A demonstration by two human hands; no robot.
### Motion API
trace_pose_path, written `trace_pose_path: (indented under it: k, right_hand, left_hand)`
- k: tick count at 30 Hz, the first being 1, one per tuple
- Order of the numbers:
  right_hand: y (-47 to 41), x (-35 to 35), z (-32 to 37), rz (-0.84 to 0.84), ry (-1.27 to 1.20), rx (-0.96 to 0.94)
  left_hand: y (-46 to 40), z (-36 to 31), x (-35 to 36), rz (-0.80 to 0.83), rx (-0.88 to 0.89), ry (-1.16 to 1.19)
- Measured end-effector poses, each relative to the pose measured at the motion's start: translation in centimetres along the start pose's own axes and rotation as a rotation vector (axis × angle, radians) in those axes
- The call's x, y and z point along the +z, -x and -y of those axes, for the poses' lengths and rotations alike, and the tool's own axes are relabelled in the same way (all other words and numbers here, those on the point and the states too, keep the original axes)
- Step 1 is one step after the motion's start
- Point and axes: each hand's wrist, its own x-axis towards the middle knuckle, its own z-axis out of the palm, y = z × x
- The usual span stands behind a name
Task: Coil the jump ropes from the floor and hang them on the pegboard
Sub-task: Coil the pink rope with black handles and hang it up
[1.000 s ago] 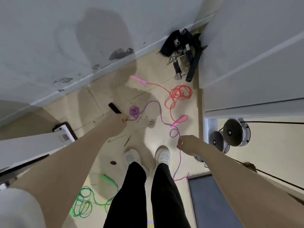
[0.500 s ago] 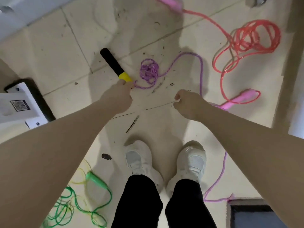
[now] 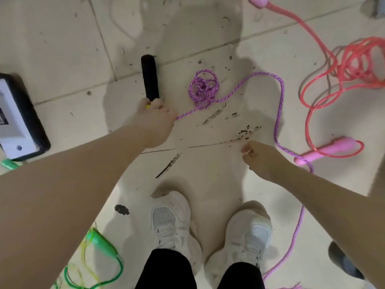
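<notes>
Already the black handle (image 3: pixel 149 77) is being held at its near end by the left hand (image 3: pixel 153 124), its length pointing away; the purple rope (image 3: pixel 280 113) is trailing rightward past the right hand (image 3: pixel 263 158), whose grip is curled on nothing.

Left hand (image 3: pixel 153 119) covers the yellow end of the black handle (image 3: pixel 149 77); only a sliver shows. Purple rope (image 3: pixel 280 113) passes behind the right forearm (image 3: pixel 325 197), then runs off the bottom edge. Pink rope (image 3: pixel 358 65) coils cut by the right edge, its upper handle by the top. Green rope (image 3: pixel 98 263) clipped at the bottom, blurred. White device (image 3: pixel 14 122) cut at left.
</notes>
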Motion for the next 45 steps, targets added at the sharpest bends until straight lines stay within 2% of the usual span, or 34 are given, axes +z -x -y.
trace_pose_path:
  k: [3, 5, 8, 11, 13, 15, 18, 21, 23, 25, 28, 30, 32, 33, 35, 37, 39, 41, 43, 45]
  right_hand:
    - [3.0, -2.6, 3.3, -0.121, 0.063, -0.081]
    - [5.7, -4.8, 6.6, -0.159, 0.031, -0.19]
    - [10.8, -8.3, 11.8, -0.08, -0.092, -0.353]
    - [16.2, -11.1, 16.2, 0.007, -0.133, -0.459]
    - [19.0, -12.3, 17.8, -0.012, -0.111, -0.495]
    - [21.0, -13.3, 18.7, -0.065, -0.115, -0.473]
    - [25.7, -16.7, 18.6, -0.066, -0.302, -0.279]
    - [30.8, -20.7, 17.1, -0.081, -0.334, -0.177]
    - [34.5, -23.3, 16.8, -0.039, -0.569, -0.134]
    - [38.4, -25.7, 17.1, -0.028, -0.744, -0.148]
    - [44.1, -29.3, 19.2, 0.015, -0.848, -0.353]
    - [47.5, -31.4, 21.3, 0.041, -0.747, -0.484]
    - [49.9, -32.8, 23.0, -0.095, -0.525, -0.599]
    - [51.3, -33.5, 23.7, -0.206, -0.428, -0.662]
    - [54.0, -35.0, 24.8, -0.382, -0.385, -0.781]
    - [56.3, -36.4, 25.5, -0.439, -0.443, -0.86]
    - [57.7, -37.5, 25.4, -0.36, -0.581, -0.906]
    - [58.7, -38.3, 25.0, -0.159, -0.758, -0.92]
    - [59.7, -38.5, 24.5, -0.013, -0.82, -0.935]
    - [60.4, -38.3, 23.9, -0.043, -0.751, -0.951]
  left_hand:
    - [4.1, 0.0, -5.4, 0.005, -0.038, 0.546]
    - [7.2, -0.2, -10.1, 0.055, -0.044, 0.803]
    - [12.4, -0.2, -17.9, 0.059, 0.004, 1.118]
    - [17.0, 0.8, -25.9, 0.087, 0.134, 1.367]
    - [19.4, 1.6, -30.9, 0.079, 0.252, 1.404]
    - [21.3, 2.2, -34.8, -0.036, 0.305, 1.442]
    - [25.3, 3.1, -40.8, -0.272, 0.314, 1.511]
    - [28.8, 3.8, -45.5, -0.527, 0.175, 1.557]
    - [30.8, 3.8, -47.1, -0.623, 0.027, 1.53]
    - [32.7, 3.0, -47.9, -0.578, -0.071, 1.416]
    - [35.5, 0.6, -49.7, -0.477, -0.008, 1.164]
    - [37.2, -1.9, -51.8, -0.415, 0.1, 1.072]
    - [39.1, -4.7, -54.1, -0.364, 0.205, 1.048]
    - [40.1, -6.2, -55.1, -0.349, 0.235, 1.098]
    - [41.8, -8.1, -57.2, -0.379, 0.194, 1.354]
    - [43.2, -9.0, -59.4, -0.505, 0.09, 1.618]
    - [44.0, -9.2, -61.5, -0.559, 0.193, 1.634]
    - [45.0, -9.7, -63.2, -0.53, 0.32, 1.496]
    - [46.0, -10.6, -64.5, -0.502, 0.355, 1.377]
    - [46.9, -11.4, -65.3, -0.502, 0.39, 1.307]
